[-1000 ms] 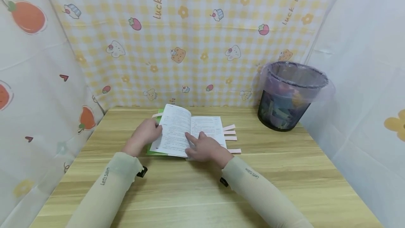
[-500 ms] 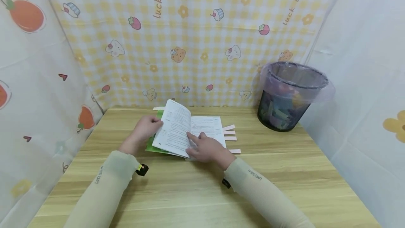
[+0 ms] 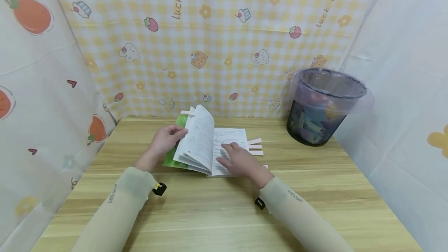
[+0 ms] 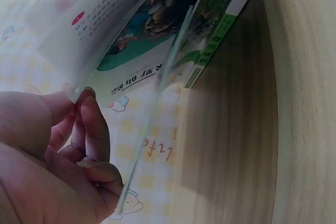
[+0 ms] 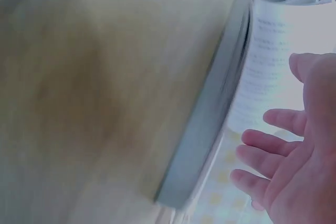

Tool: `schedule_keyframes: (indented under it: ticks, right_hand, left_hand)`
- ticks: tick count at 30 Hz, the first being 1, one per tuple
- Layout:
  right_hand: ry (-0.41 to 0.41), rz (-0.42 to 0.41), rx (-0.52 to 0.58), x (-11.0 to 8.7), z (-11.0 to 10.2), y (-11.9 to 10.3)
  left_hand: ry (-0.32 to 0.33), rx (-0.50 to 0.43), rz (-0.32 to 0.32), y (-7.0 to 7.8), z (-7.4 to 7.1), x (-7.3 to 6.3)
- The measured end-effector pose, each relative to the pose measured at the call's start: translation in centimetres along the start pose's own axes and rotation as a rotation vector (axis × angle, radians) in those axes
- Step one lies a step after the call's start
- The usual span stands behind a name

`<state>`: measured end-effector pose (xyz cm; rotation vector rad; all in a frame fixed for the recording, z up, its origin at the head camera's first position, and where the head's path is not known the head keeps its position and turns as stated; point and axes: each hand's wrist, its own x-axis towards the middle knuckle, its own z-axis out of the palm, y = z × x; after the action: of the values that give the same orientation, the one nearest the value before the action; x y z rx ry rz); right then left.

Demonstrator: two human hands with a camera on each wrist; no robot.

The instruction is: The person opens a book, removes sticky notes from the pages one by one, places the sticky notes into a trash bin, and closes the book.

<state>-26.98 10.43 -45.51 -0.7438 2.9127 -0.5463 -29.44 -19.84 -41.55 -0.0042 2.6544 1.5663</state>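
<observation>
An open paperback book with a green cover lies at the back middle of the table. My left hand pinches the outer edge of its raised left pages between thumb and fingers. In the left wrist view the thumb and index fingertip meet on a page corner, and a colourful picture shows on the cover behind. Over the right-hand page hovers my right hand, its fingers loosely spread and holding nothing. From the right wrist view, the book's thick edge runs beside those fingers.
Pale pink paper strips stick out from the book's right side, and another strip from its upper left. A dark bin with a purple liner stands at the table's back right. Patterned cloth hangs behind the table.
My left hand has lifted the left pages higher, and several leaves now fan apart. The right hand has moved right, off the fold and over the right page.
</observation>
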Motion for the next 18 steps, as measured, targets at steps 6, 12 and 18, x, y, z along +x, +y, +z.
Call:
schedule_keyframes:
  ticks: [6, 12, 18]
  right_hand:
    - [0.144, 0.066, 0.025, -0.6, -1.9, 1.7]
    - [0.390, 0.249, 0.160, -1.1, -4.5, 4.2]
    - [0.421, 0.291, 0.200, -1.6, -5.1, 5.6]
  left_hand:
    - [0.010, 0.015, 0.006, 0.4, 0.4, -0.1]
    - [0.030, 0.117, 0.035, 0.6, 0.8, -0.2]
    - [0.071, 0.409, 0.115, 1.1, 1.9, -0.7]
